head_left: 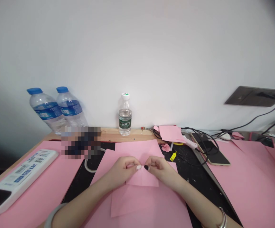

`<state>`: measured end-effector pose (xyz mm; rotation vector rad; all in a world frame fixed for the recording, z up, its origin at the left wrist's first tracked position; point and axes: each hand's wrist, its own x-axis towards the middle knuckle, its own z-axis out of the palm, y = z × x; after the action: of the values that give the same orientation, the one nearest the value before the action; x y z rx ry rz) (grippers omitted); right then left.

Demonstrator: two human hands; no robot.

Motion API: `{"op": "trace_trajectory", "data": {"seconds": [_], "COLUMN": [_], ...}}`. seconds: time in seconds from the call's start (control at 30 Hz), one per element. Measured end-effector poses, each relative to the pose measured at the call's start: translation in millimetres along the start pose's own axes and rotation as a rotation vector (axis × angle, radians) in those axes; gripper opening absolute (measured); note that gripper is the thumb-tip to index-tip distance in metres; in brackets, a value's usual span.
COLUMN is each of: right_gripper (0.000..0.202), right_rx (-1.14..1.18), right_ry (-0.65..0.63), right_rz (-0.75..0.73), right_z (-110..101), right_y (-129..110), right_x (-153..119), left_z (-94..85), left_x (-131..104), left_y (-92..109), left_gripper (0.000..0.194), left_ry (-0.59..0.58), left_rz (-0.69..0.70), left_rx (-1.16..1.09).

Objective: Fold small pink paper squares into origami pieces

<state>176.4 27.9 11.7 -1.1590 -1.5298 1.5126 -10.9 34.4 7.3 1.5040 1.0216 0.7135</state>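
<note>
Between my two hands is a small pink sheet of paper [142, 179], its upper edge pinched near the middle. My left hand [128, 167] closes on that edge from the left, thumb in front. From the right, my right hand [157, 167] pinches the same edge, its dark-nailed thumb close to the left thumb. The fingertips behind the paper are partly hidden. Beneath the hands lies another pink piece [121, 202], on top of larger pink sheets [168, 212] spread over a black mat.
At the back stand a small water bottle [125, 122] and two large blue-capped bottles [48, 110]. A long white box-like device [21, 180] lies at left. On the right are a phone [210, 150], black cables [199, 163] and pink paper scraps [171, 133]. A wall socket [248, 96] holds plugs.
</note>
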Motion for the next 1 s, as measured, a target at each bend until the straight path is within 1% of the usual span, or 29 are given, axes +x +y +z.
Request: {"op": "trace_trajectory", "data": {"seconds": [0.1, 0.2, 0.27, 0.3, 0.33, 0.37, 0.43, 0.5, 0.57, 0.63, 0.73, 0.83, 0.9, 1.0], "right_gripper": [0.022, 0.024, 0.025, 0.026, 0.027, 0.029, 0.028, 0.023, 0.021, 0.022, 0.022, 0.022, 0.023, 0.025], "right_rx": [0.071, 0.235, 0.336, 0.362, 0.371, 0.357, 0.224, 0.058, -0.034, -0.06, -0.071, -0.058, -0.022, 0.036], "right_ry": [0.087, 0.202, 0.304, 0.327, 0.332, 0.311, 0.22, 0.145, 0.119, 0.119, 0.151, 0.222, 0.279, 0.368], "right_rz": [-0.012, 0.016, 0.021, 0.017, 0.011, 0.004, -0.012, -0.039, -0.053, -0.052, -0.06, -0.067, -0.067, -0.055], "right_z": [-3, -8, -11, -11, -12, -12, -9, -4, 1, 4, 3, -3, -8, -14], "right_y": [4, 9, 11, 10, 10, 9, 8, 9, 10, 11, 9, 9, 11, 17], "right_x": [3, 7, 8, 8, 8, 8, 7, 5, 3, 2, 1, 3, 4, 7], "left_z": [-6.0, -12.7, -15.4, -15.8, -15.5, -14.6, -11.3, -7.4, -4.5, -3.6, -5.2, -7.5, -8.4, -9.4], "left_x": [3, 7, 8, 8, 8, 7, 6, 4, 2, 2, 3, 5, 6, 7], "left_y": [-3, -9, -12, -12, -12, -10, -5, 0, 3, 3, -1, -5, -6, -8], "left_gripper": [0.019, 0.019, 0.02, 0.021, 0.021, 0.021, 0.021, 0.02, 0.018, 0.018, 0.019, 0.02, 0.022, 0.023], "left_ry": [0.071, 0.122, 0.162, 0.175, 0.18, 0.174, 0.131, 0.052, 0.017, 0.012, 0.02, 0.039, 0.045, 0.055], "left_rz": [0.034, 0.042, 0.055, 0.062, 0.066, 0.068, 0.058, 0.053, 0.043, 0.024, 0.006, 0.012, -0.005, -0.08], "left_rx": [-0.068, -0.125, -0.11, -0.092, -0.07, -0.049, -0.014, 0.008, 0.018, 0.032, 0.034, -0.025, -0.115, -0.3]}}
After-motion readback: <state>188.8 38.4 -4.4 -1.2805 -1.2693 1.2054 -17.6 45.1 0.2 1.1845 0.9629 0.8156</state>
